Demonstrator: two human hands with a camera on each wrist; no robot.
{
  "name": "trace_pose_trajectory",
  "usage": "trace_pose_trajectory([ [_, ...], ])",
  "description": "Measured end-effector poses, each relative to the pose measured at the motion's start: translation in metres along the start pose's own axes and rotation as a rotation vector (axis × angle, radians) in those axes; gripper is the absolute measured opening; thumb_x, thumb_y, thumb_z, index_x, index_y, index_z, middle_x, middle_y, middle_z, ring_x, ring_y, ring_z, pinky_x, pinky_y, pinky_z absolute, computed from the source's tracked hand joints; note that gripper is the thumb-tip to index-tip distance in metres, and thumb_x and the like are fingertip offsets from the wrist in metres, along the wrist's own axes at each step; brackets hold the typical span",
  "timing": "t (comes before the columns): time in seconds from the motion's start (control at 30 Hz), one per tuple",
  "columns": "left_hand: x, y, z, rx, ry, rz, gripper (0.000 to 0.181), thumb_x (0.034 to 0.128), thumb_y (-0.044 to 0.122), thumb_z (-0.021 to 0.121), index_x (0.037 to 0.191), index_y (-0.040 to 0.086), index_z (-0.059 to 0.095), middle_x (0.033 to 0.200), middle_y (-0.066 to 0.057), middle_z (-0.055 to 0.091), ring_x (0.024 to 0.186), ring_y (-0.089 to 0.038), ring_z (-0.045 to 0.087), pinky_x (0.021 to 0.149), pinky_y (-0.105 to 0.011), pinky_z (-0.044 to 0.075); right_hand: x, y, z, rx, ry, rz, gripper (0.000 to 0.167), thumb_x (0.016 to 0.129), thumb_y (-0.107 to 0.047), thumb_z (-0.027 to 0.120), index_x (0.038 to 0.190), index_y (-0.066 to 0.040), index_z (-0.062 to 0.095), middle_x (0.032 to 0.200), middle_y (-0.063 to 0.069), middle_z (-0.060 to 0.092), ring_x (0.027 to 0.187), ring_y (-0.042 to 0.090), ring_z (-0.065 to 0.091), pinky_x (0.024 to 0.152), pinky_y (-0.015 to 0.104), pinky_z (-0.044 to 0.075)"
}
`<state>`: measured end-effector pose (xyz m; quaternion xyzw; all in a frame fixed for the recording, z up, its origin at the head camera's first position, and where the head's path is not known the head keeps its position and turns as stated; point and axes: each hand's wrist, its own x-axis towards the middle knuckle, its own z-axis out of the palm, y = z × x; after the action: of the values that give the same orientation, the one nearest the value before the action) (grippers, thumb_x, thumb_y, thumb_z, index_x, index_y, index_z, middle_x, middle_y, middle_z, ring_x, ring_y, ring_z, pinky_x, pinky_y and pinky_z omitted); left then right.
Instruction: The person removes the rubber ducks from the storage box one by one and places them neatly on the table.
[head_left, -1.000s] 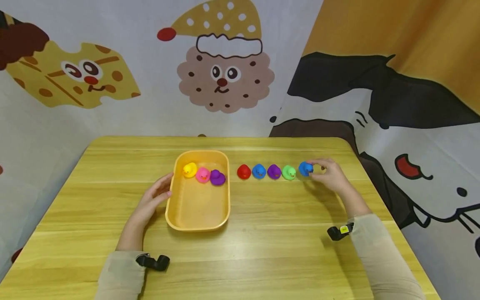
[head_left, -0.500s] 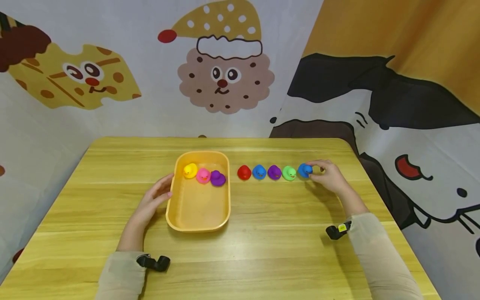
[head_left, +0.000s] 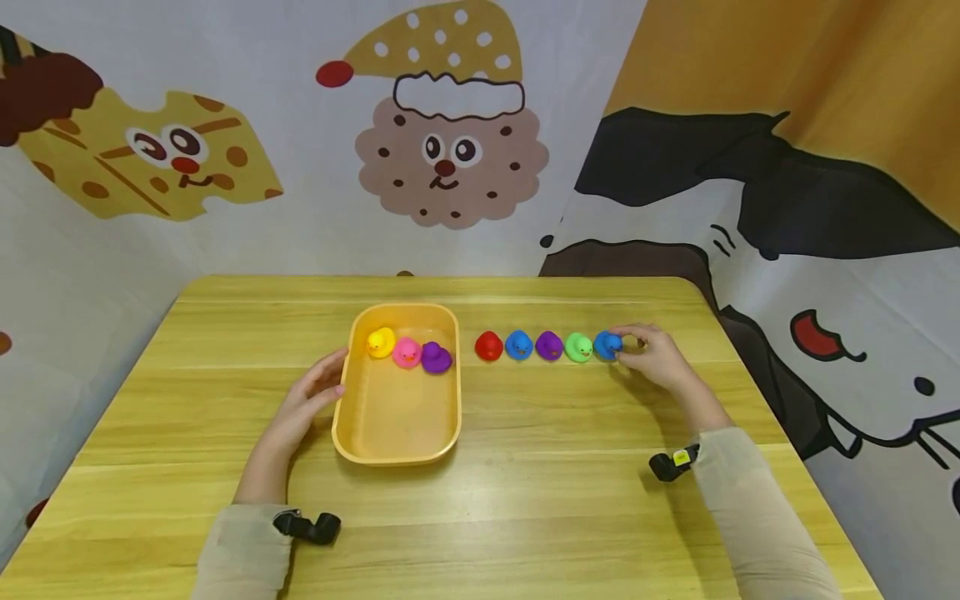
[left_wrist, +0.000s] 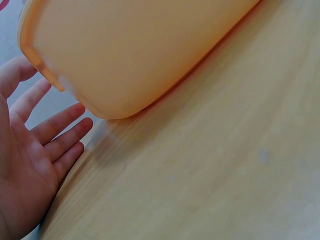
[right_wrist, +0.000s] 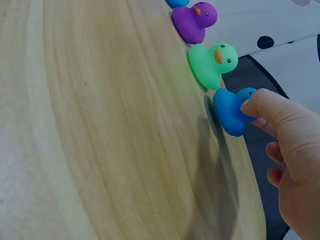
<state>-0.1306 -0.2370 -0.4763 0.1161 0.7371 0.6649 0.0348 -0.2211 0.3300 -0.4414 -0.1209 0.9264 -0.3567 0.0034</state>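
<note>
Cheese cartoon on backdrop cloth, upper left. Below it, left sleeve with black wrist camera. Left hand at the left wall of an orange tray, fingers spread and loosely extended; exact fingertip contact hard to tell. Tray sits on wood-grain table, holding yellow duck, pink duck and inner purple duck, all toward its far end. Right of tray, a row on the table: red duck, first blue duck, outer purple duck, green duck, then end blue duck, just beside the green one. Right hand pinches that end blue duck between thumb and finger, grip narrow. Shadow close by; cannot tell if its base touches the table. Right wrist camera carries yellow label, writing too small to read.
</note>
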Motion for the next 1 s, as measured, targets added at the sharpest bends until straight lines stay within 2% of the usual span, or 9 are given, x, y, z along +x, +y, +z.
trace_pose_trajectory([
  [0.2, 0.001, -0.001, 0.000, -0.006, -0.002, 0.000, 0.054, 0.0985, 0.008, 0.052, 0.149, 0.007, 0.033, 0.147, -0.023, 0.034, 0.129, -0.023, 0.039, 0.095, -0.018, 0.039, -0.001, 0.004, 0.003, 0.021, -0.003, 0.019, 0.037, 0.084, -0.002, 0.070, 0.121, -0.003, 0.065, 0.123, 0.017, 0.059, 0.102, 0.032, 0.046, 0.083, 0.042, 0.036],
  [0.7, -0.001, -0.001, 0.001, -0.001, -0.001, 0.005, 0.054, 0.0985, 0.010, 0.052, 0.149, 0.008, 0.034, 0.147, -0.023, 0.035, 0.125, -0.013, 0.043, 0.094, -0.019, 0.040, -0.005, 0.006, 0.004, 0.004, 0.012, -0.004, 0.039, 0.082, -0.002, 0.072, 0.121, -0.002, 0.064, 0.122, 0.017, 0.060, 0.102, 0.032, 0.048, 0.083, 0.044, 0.038],
  [1.0, -0.001, 0.001, 0.001, 0.005, 0.001, 0.002, 0.054, 0.0987, 0.010, 0.052, 0.149, 0.009, 0.034, 0.147, -0.022, 0.035, 0.125, -0.011, 0.042, 0.095, -0.019, 0.039, -0.008, -0.005, -0.005, -0.005, 0.021, -0.016, 0.048, 0.084, -0.006, 0.072, 0.130, -0.003, 0.058, 0.123, 0.015, 0.059, 0.097, 0.031, 0.046, 0.071, 0.040, 0.040],
])
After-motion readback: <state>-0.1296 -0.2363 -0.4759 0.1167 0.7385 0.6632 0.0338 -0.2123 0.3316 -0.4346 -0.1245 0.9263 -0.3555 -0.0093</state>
